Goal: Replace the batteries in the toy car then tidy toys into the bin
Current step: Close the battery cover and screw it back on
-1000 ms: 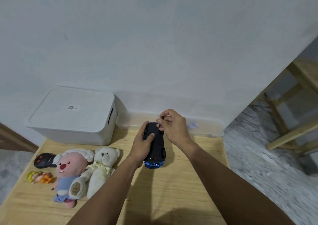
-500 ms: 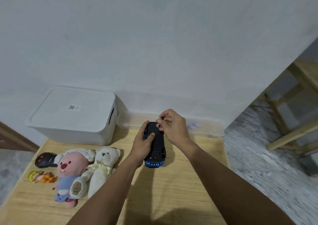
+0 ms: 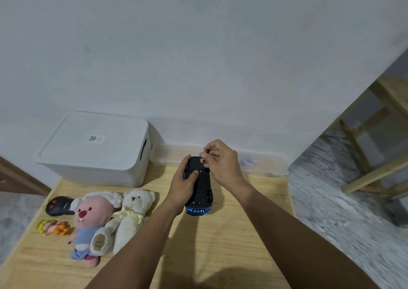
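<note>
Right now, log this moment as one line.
left hand holds upturned toy car | right hand fingertips at underside | bin lidded

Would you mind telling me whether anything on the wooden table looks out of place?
Only the blue toy car: it lies upside down, black underside up, gripped by the left hand. That fits battery work.

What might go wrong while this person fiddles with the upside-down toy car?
The right hand seems to pinch something tiny over the toy car; if it slips, it may roll off the table, whose right edge is close. Only the left hand steadies the car, so it may twist under a push. The white bin has its lid on, so tidying needs an extra step.
</note>
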### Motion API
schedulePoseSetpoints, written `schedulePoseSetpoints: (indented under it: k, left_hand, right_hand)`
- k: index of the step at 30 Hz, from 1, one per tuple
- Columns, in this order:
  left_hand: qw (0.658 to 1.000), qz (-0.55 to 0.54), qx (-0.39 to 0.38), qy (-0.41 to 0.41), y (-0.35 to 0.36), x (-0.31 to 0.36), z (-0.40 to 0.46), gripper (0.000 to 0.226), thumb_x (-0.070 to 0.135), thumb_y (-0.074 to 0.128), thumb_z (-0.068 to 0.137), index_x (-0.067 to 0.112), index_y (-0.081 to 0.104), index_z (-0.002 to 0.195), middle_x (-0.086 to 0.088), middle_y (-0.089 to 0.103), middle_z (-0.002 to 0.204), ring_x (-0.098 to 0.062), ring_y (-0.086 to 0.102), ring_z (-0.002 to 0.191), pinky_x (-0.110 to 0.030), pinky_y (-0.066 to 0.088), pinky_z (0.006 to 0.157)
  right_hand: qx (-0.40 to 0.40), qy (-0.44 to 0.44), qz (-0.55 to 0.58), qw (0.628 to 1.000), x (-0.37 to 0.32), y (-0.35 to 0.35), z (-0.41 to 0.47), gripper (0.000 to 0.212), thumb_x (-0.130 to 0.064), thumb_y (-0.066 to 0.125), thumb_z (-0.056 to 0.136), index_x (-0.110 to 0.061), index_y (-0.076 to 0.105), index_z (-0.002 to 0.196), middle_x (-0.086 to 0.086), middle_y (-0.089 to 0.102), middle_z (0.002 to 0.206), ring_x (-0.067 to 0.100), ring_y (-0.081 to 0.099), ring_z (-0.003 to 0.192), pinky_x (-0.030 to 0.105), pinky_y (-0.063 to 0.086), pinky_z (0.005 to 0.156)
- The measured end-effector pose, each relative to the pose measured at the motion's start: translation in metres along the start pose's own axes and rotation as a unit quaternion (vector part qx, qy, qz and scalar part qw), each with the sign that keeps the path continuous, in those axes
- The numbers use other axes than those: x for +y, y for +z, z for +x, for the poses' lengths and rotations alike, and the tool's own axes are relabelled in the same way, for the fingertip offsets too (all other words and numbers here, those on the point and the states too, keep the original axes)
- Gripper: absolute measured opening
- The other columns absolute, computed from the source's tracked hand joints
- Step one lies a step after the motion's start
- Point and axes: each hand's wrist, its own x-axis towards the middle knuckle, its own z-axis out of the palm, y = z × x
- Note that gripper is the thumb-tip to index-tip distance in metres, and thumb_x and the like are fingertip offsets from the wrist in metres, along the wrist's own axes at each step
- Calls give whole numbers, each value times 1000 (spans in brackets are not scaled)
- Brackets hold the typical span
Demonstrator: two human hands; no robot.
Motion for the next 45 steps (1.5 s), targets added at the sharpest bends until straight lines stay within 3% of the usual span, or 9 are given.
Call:
schedulePoseSetpoints:
  k: [11, 18, 23, 29, 37, 41, 45]
  left_hand:
    - [1000, -13, 1, -11, 0, -1, 1, 53, 10, 52, 98, 36, 40, 143, -1, 63, 116, -21, 68, 89, -28, 57, 63]
    - [1000, -16, 14, -20, 0, -3, 3, 53, 12, 53, 97, 38, 42, 141, -7, 63, 121, -27, 69, 95, -35, 59, 70]
    - [999, -28, 14, -27, 1, -4, 2, 53, 12, 54, 97, 39, 43, 140, -8, 63, 121, -24, 69, 88, -32, 57, 64]
    - [999, -29, 12, -29, 3, -4, 1, 52, 12, 54, 97, 39, 43, 140, -7, 63, 122, -25, 69, 91, -34, 59, 68]
    - [999, -29, 11, -27, 4, -2, -2, 51, 12, 53, 97, 37, 43, 141, -4, 64, 115, -21, 69, 83, -30, 57, 62]
    - [999, -38, 6, -33, 3, -1, -3, 52, 11, 53, 98, 37, 42, 141, -5, 63, 114, -23, 70, 81, -32, 57, 61]
    - [999, -36, 6, -32, 2, -2, -4, 52, 11, 53, 97, 36, 42, 141, -7, 63, 116, -23, 70, 83, -32, 57, 61]
  right_hand:
    - [0, -10, -14, 1000, 5, -1, 0, 17, -13, 65, 89, -26, 58, 82, -1, 69, 73, 24, 71, 74, 48, 59, 73]
    - [7, -7, 7, 1000, 10, 0, -2, 8, -13, 67, 88, -19, 61, 88, -2, 69, 73, 21, 71, 74, 46, 60, 72]
    - [13, -3, 8, 1000, 13, 1, -4, 8, -15, 68, 87, -19, 61, 88, 0, 70, 75, 19, 71, 73, 46, 60, 72]
    - [25, -20, -5, 999, 12, 0, -6, 10, -15, 72, 84, -16, 63, 87, 4, 70, 75, 21, 71, 71, 45, 59, 70]
    - [11, -7, 11, 1000, 16, -1, -6, 19, -12, 68, 88, -20, 72, 104, 4, 73, 86, 18, 72, 78, 43, 60, 76]
    - [-20, -13, -19, 1000, 14, -2, -7, 30, -8, 56, 95, -12, 64, 124, 3, 71, 100, 14, 70, 91, 36, 59, 84]
    - [-13, -17, -40, 999, 14, -2, -6, 28, -13, 59, 94, -10, 67, 120, 5, 73, 99, 17, 71, 90, 39, 59, 83]
